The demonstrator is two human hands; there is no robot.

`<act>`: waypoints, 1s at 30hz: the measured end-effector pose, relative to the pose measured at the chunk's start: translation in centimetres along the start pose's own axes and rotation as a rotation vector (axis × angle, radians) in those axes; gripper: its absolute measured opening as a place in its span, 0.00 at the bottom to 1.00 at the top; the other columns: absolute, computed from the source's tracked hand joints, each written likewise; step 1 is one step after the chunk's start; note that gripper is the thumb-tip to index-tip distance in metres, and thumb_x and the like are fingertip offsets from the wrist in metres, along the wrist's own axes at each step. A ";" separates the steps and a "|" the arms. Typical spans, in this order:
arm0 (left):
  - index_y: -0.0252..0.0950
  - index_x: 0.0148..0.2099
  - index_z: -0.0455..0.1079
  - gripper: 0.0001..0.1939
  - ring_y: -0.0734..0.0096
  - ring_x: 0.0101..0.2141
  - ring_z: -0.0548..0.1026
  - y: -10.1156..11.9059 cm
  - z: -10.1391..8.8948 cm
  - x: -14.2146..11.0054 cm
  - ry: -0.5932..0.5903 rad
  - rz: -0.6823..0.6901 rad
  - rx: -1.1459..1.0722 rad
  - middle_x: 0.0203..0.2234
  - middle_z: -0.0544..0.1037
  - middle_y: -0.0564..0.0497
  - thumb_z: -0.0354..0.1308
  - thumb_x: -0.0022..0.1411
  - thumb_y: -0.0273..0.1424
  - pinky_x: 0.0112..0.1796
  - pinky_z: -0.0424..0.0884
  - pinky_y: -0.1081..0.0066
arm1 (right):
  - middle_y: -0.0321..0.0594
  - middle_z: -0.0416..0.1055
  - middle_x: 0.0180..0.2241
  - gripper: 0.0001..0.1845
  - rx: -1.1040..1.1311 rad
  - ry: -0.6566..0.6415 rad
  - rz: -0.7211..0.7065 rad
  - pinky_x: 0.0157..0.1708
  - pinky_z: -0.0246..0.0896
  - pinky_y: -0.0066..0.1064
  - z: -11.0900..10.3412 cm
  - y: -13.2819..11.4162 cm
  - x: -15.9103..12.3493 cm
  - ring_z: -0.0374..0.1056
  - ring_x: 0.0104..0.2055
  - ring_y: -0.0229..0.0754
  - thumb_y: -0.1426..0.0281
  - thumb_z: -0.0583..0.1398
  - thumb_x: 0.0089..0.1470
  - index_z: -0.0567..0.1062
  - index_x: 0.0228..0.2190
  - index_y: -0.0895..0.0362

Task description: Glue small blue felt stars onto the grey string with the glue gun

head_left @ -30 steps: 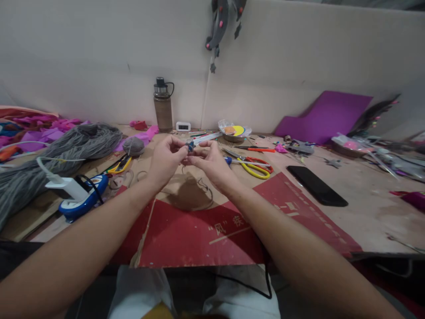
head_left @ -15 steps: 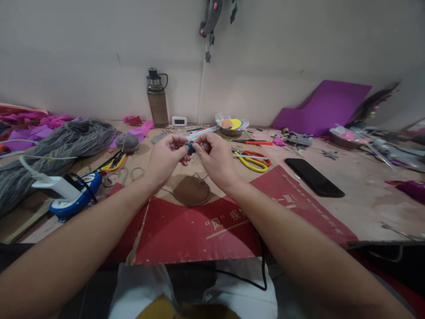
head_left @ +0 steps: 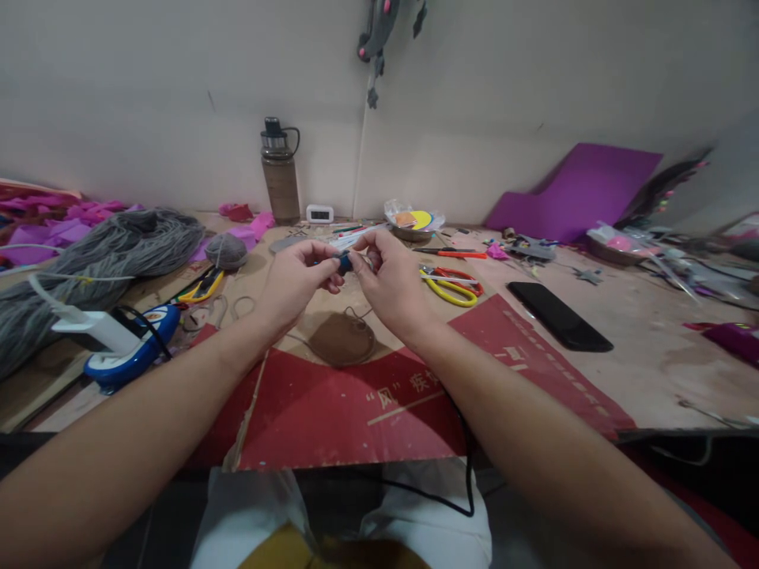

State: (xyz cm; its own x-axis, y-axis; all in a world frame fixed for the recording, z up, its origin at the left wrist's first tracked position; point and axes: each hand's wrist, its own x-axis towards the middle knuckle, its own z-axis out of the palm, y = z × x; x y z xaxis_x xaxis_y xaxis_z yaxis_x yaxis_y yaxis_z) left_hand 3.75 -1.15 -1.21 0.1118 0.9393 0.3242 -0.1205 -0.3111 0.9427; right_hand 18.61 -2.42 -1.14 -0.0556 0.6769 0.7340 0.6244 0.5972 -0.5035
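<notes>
Fingertips of my left hand (head_left: 300, 280) pinch a small dark blue piece (head_left: 344, 261) from the left; its exact kind is too small to make out. From the other side my right hand (head_left: 388, 276) closes on the same piece with thumb and forefinger. Both hands are raised above a red-and-brown cardboard sheet (head_left: 344, 419). A thin grey strand (head_left: 356, 314) hangs or lies below the fingers, partly hidden. Just right of my right hand are scissors with yellow and red handles (head_left: 454, 294).
Grey yarn (head_left: 148, 241), a yarn ball (head_left: 226, 251) and a blue power strip (head_left: 134, 352) lie left. A bottle (head_left: 281, 178) and small digital clock (head_left: 320, 213) stand behind. A phone (head_left: 557, 316) and purple sheet (head_left: 575, 194) are right.
My right thumb and fingers have closed in around the blue piece, hiding more of it. The view has shifted slightly, and the hands stay in nearly the same place over the cardboard.
</notes>
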 end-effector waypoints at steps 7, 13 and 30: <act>0.33 0.32 0.72 0.05 0.75 0.19 0.72 -0.2 -0.1 0.0 0.007 0.002 -0.004 0.19 0.74 0.52 0.65 0.51 0.26 0.22 0.70 0.74 | 0.42 0.71 0.35 0.03 -0.103 -0.019 -0.108 0.40 0.58 0.37 -0.3 0.1 -0.1 0.66 0.39 0.44 0.71 0.56 0.59 0.68 0.32 0.54; 0.33 0.31 0.72 0.04 0.75 0.19 0.72 0.0 0.0 0.0 0.000 0.021 0.016 0.19 0.74 0.51 0.65 0.52 0.27 0.23 0.70 0.73 | 0.43 0.71 0.34 0.03 -0.188 -0.017 -0.137 0.39 0.59 0.38 -0.2 0.1 -0.1 0.66 0.39 0.46 0.70 0.56 0.59 0.68 0.32 0.53; 0.31 0.36 0.77 0.07 0.71 0.26 0.76 0.7 -1.5 1.0 -0.283 -0.112 -0.066 0.26 0.78 0.45 0.63 0.51 0.25 0.31 0.74 0.70 | 0.42 0.75 0.32 0.07 -0.072 -0.079 0.000 0.36 0.57 0.34 -0.8 0.3 0.4 0.67 0.34 0.42 0.69 0.58 0.59 0.76 0.33 0.57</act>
State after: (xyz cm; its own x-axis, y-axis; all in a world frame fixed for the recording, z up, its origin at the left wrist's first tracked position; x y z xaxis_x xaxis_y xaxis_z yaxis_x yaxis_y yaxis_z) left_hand 2.27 -0.17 -0.30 0.3971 0.8869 0.2360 -0.1550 -0.1887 0.9697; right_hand 19.43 -2.28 -0.62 -0.1152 0.7102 0.6945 0.6786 0.5669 -0.4671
